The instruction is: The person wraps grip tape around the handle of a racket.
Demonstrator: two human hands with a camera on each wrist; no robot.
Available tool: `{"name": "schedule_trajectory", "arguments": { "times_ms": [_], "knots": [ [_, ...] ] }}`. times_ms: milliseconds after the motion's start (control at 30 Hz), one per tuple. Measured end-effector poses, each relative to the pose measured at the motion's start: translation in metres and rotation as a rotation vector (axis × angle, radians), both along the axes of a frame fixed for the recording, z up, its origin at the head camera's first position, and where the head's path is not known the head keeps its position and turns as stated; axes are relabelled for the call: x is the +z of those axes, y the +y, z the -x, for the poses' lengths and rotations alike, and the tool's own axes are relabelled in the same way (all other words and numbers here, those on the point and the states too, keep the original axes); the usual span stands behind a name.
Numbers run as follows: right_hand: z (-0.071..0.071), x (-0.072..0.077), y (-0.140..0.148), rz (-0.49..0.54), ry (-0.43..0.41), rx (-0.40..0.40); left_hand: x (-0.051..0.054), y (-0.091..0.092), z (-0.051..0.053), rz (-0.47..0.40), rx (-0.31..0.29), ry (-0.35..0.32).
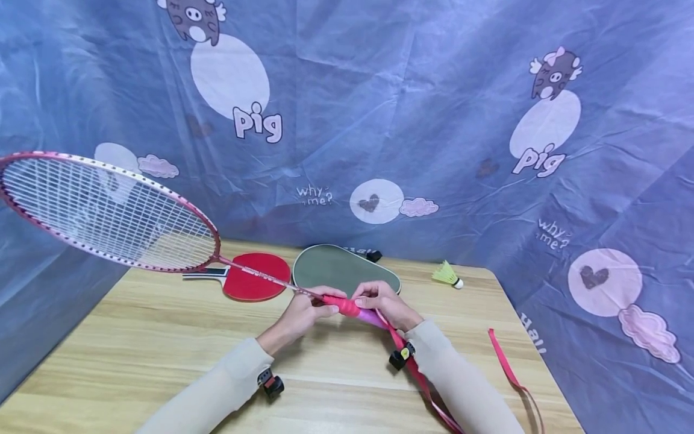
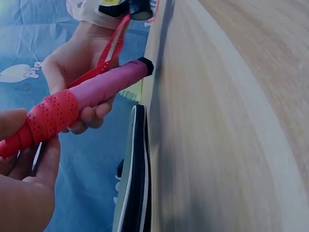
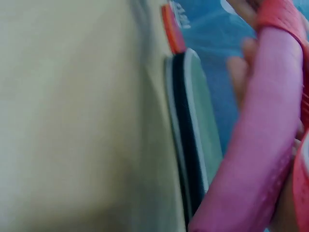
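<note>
A badminton racket (image 1: pixel 108 211) is held above the table, its strung head out to the left. My left hand (image 1: pixel 302 310) grips it at the top of the handle, thumb and fingers on the wound red part. Perforated red grip tape (image 2: pixel 52 113) covers this upper section in overlapping turns. Below it the pink handle (image 2: pixel 111 84) shows bare down to its black end. My right hand (image 1: pixel 386 301) pinches the tape beside the last turn, fingers curled behind the handle. From that hand a loose tape length (image 1: pixel 418 377) hangs down along the right forearm.
Behind the hands lie a red table tennis bat (image 1: pixel 257 277) and a grey-green racket case (image 1: pixel 338 268). A yellow shuttlecock (image 1: pixel 446 275) lies at the back right. Another red strip (image 1: pixel 504 361) lies near the right edge of the wooden table (image 1: pixel 135 343). Blue printed cloth hangs around it.
</note>
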State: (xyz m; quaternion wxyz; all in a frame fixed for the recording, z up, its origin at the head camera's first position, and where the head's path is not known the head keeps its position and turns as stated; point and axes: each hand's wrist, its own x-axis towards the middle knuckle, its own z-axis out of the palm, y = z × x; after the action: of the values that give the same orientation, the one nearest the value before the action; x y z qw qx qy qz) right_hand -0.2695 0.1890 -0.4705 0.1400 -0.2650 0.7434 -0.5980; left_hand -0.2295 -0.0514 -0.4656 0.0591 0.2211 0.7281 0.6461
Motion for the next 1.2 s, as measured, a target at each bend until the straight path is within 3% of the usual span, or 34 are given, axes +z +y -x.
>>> {"name": "schedule_trajectory", "arguments": {
  "times_ms": [267,533,667,800,933,1200],
  "knots": [
    [-0.011,-0.003,-0.013,0.128,0.026,-0.068,0.002,0.001,0.001,-0.091,0.032,-0.005],
    [-0.020,0.000,-0.023,0.146,0.074,-0.182,0.002,0.004,0.002,-0.074,0.204,-0.033],
    [-0.023,-0.002,-0.029,0.153,0.135,-0.271,0.001,0.008,-0.001,0.006,0.269,-0.018],
    [-0.025,-0.006,-0.034,0.126,0.200,-0.351,0.002,0.009,-0.003,0.082,0.315,0.012],
    [-0.026,-0.007,-0.036,0.098,0.219,-0.360,0.002,0.009,-0.003,0.084,0.335,-0.005],
    [-0.023,0.005,-0.028,-0.091,0.264,-0.390,0.005,0.006,0.000,0.074,0.315,0.024]
  ]
}}
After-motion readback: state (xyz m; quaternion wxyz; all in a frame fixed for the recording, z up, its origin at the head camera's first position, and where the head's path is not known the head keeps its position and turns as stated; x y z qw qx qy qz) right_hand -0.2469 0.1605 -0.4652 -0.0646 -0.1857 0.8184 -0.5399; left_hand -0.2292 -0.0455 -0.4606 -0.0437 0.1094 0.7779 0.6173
